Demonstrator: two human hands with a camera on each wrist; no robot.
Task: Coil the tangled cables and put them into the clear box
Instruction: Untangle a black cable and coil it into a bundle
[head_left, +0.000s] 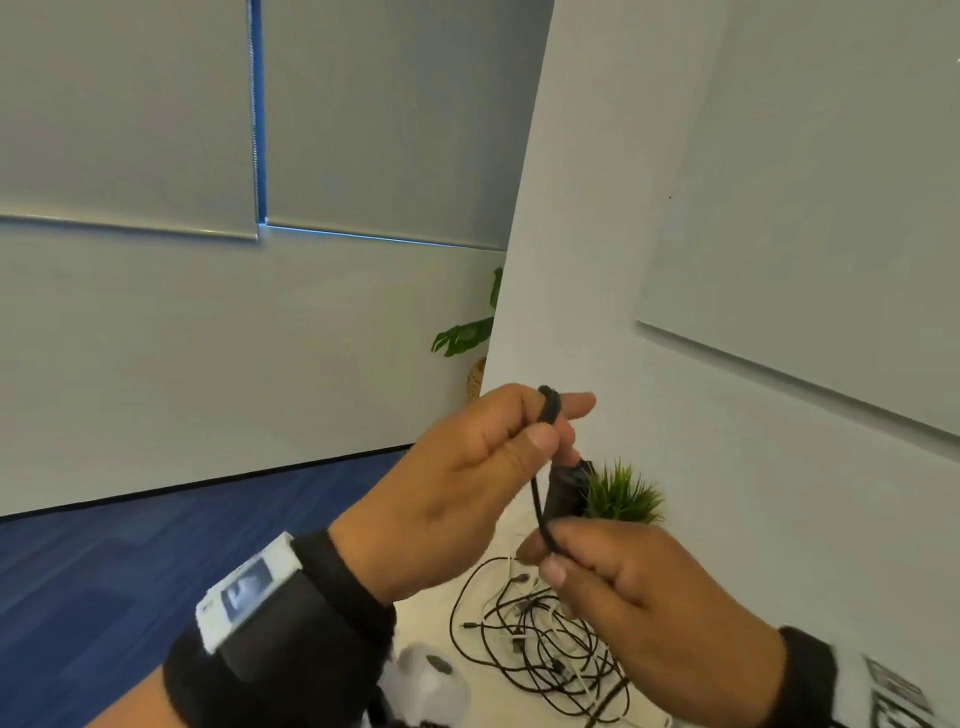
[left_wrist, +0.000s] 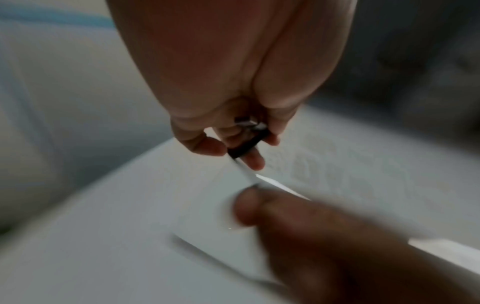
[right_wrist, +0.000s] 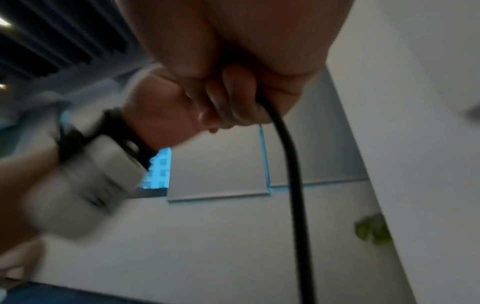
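Grey walls and blue carpet surround our white table. We hold a black cable up between both hands: our left hand pinches its end between thumb and fingers, our right hand pinches it lower down. Below lies the tangled cable pile, beside a small green plant.

Hands raised above a heap of cables on the table

The left hand sits above and left of the right hand, a cable running between them. Below them the cable heap lies on the table. A small plant stands behind the hands, against the wall.
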